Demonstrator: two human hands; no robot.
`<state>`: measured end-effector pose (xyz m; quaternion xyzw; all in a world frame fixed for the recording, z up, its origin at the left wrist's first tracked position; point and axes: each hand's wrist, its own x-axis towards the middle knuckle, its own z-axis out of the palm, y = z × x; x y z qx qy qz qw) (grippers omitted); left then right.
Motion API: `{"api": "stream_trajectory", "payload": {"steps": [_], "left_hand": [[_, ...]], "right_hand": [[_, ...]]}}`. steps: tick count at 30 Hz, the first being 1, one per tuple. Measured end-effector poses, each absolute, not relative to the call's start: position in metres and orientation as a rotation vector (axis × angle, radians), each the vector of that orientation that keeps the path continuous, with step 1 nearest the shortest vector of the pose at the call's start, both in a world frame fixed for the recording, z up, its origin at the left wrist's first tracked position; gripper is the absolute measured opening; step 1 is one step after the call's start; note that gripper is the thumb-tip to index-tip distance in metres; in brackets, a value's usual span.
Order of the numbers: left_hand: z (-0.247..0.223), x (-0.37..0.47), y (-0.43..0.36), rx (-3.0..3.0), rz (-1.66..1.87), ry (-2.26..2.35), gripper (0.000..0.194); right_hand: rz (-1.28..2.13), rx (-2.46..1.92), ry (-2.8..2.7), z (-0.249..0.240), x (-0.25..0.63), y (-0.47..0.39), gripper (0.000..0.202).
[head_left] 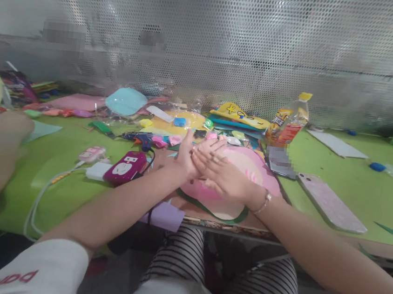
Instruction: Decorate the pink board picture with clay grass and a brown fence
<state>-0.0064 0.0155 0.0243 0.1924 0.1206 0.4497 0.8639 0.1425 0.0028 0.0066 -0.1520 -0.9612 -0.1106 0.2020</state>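
My left hand (pixel 191 158) is palm up with its fingers spread, above a pink and cream flower-like foam piece (pixel 267 173) on the table. Across it lies my right hand (pixel 225 174), palm down with fingers stretched out, pressing against the left palm. Whether something small sits between the palms is hidden. Beyond the hands are small clay packets, among them a pink one (pixel 175 140), and a blue glue gun (pixel 143 139). A purple folded sheet (pixel 164 215) lies at the table edge under my left forearm.
A magenta power box (pixel 125 167) with a white cable stands left of my forearm. On the right are a phone (pixel 331 201), a drink bottle (pixel 288 121) and a white board (pixel 337 144). Another person's hand (pixel 12 123) is at the far left. Perforated metal (pixel 200 40) rises behind.
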Motion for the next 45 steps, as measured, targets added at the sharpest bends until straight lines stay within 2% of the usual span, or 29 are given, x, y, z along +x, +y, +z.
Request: {"api": "stream_trajectory", "payload": {"steps": [3,6,10,14,17,19,23,27,30,33,36,40,45], "left_hand": [[0.024,-0.006,0.016,0.383,0.971,0.247,0.083],[0.023,-0.006,0.016,0.399,0.946,0.25,0.082],[0.021,-0.005,0.017,0.419,0.931,0.265,0.081],[0.023,-0.006,0.016,0.434,0.964,0.206,0.074],[0.025,-0.007,0.014,0.441,0.98,0.215,0.075],[0.025,-0.007,0.014,0.45,0.986,0.234,0.076],[0.024,-0.006,0.015,0.446,0.968,0.265,0.082],[0.023,-0.006,0.014,0.455,0.995,0.262,0.085],[0.024,-0.006,0.013,0.435,0.975,0.292,0.085],[0.024,-0.006,0.013,0.424,0.989,0.299,0.081],[0.023,-0.004,0.013,0.417,1.0,0.32,0.081],[0.023,-0.003,0.012,0.416,1.022,0.33,0.082],[0.026,-0.003,0.012,0.428,0.924,0.355,0.076]], "right_hand": [[-0.311,-0.613,-2.561,0.009,0.142,0.002,0.063],[-0.247,-0.483,-2.703,0.01,0.141,0.0,0.063],[-0.316,-0.634,-2.608,0.011,0.137,-0.007,0.064],[-0.303,-0.485,-2.708,0.013,0.135,-0.01,0.062],[-0.367,-0.679,-2.578,0.013,0.138,-0.006,0.065],[-0.342,-0.568,-2.655,0.013,0.139,-0.004,0.067],[-0.359,-0.717,-2.58,0.013,0.139,-0.006,0.061],[-0.32,-0.586,-2.668,0.014,0.139,-0.008,0.062],[-0.329,-0.718,-2.577,0.015,0.139,-0.008,0.059],[-0.27,-0.579,-2.684,0.015,0.139,-0.008,0.058],[-0.279,-0.707,-2.579,0.014,0.138,-0.009,0.057],[-0.199,-0.578,-2.653,0.013,0.138,-0.007,0.057],[-0.189,-0.884,-2.527,0.016,0.142,0.001,0.053]]}}
